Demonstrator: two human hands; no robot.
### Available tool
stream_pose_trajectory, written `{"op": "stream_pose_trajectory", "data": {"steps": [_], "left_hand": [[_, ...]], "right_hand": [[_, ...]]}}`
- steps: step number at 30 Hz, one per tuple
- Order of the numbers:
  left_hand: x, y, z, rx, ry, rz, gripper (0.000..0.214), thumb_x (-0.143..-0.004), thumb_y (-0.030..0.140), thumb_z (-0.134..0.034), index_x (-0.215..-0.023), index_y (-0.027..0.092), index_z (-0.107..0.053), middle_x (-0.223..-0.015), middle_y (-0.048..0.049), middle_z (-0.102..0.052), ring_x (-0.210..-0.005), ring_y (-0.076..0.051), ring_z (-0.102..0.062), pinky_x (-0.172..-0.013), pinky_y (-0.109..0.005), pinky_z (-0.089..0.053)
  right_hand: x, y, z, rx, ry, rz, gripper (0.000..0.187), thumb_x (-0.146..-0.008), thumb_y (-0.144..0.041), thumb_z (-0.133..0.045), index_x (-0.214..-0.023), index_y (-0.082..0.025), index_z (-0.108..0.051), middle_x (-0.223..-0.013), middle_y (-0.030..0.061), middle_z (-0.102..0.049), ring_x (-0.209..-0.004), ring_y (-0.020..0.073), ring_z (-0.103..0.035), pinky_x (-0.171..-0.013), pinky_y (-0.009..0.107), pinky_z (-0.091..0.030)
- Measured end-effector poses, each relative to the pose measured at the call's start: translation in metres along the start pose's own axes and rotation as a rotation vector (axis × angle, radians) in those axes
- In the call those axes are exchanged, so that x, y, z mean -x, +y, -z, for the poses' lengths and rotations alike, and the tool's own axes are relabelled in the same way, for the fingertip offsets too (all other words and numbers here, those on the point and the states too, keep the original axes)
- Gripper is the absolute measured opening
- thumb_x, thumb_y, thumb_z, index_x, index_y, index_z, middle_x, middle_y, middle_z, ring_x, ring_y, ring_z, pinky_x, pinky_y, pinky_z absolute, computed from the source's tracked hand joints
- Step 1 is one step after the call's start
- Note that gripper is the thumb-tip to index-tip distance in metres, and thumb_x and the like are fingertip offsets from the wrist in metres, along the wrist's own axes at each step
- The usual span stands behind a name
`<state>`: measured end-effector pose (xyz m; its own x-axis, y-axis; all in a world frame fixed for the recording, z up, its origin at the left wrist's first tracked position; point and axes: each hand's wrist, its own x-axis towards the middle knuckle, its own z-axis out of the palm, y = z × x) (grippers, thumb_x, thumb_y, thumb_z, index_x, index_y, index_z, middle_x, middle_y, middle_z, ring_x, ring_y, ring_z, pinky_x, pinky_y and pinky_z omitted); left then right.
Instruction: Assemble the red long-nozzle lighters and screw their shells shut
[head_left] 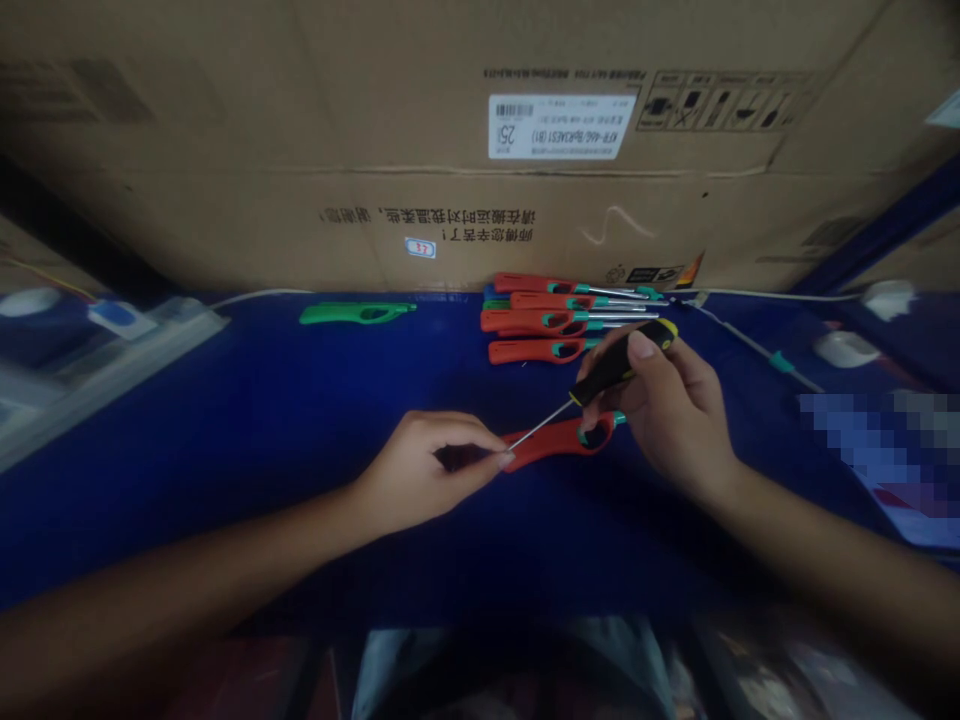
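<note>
My right hand [671,405] is closed round the black and yellow handle of a screwdriver [619,365]. Its thin metal shaft slants down to the left. At the shaft's tip, the thumb and forefinger of my left hand [431,465] are pinched together; whether a small part is between them too is hidden. Just behind the shaft, a red gas lighter [551,442] with a teal trigger lies across the blue surface. Its handle end meets my left fingertips, and my right hand is over its nozzle end.
Several red lighters [517,321] with metal nozzles lie in a pile against a large cardboard box [262,220]. A green lighter [352,313] lies to the left on the blue tabletop [247,400]. White cables and a pale blue packet [870,470] are at the right.
</note>
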<state>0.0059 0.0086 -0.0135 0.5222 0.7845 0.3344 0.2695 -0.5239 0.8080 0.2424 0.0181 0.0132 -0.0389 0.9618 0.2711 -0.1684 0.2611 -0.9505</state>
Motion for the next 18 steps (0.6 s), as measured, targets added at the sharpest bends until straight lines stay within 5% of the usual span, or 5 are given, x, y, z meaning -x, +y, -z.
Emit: {"op": "stream_pose_trajectory", "data": {"steps": [6, 13, 18], "left_hand": [[0.001, -0.002, -0.001, 0.013, -0.046, 0.005, 0.011, -0.089, 0.023, -0.07, -0.087, 0.016, -0.077, -0.081, -0.0062, -0.075, -0.067, -0.014, -0.068, -0.062, -0.024, -0.052], [0.004, 0.001, -0.002, 0.026, -0.077, -0.052, 0.01, -0.088, 0.024, -0.071, -0.086, 0.016, -0.076, -0.082, -0.0062, -0.076, -0.069, -0.015, -0.07, -0.064, -0.025, -0.055], [0.001, 0.003, 0.002, -0.051, 0.011, -0.16, 0.013, -0.086, 0.027, -0.074, -0.095, 0.018, -0.074, -0.092, -0.0063, -0.076, -0.086, -0.019, -0.07, -0.081, -0.032, -0.055]], "right_hand": [[0.008, -0.011, 0.003, -0.008, -0.299, 0.082, 0.024, -0.099, -0.041, -0.053, -0.117, -0.026, -0.058, -0.094, 0.0041, -0.07, -0.057, 0.0149, -0.065, -0.048, 0.03, -0.056], [0.012, -0.041, -0.014, 0.217, -0.441, 0.148, 0.029, -0.101, -0.036, -0.052, -0.129, -0.027, -0.048, -0.095, 0.004, -0.069, -0.067, 0.0141, -0.066, -0.055, 0.026, -0.057], [0.01, -0.053, -0.029, 0.348, -0.468, 0.282, 0.061, -0.088, -0.014, -0.07, -0.137, -0.035, -0.04, -0.106, 0.0016, -0.063, -0.068, 0.0115, -0.066, -0.053, 0.022, -0.057]]}}
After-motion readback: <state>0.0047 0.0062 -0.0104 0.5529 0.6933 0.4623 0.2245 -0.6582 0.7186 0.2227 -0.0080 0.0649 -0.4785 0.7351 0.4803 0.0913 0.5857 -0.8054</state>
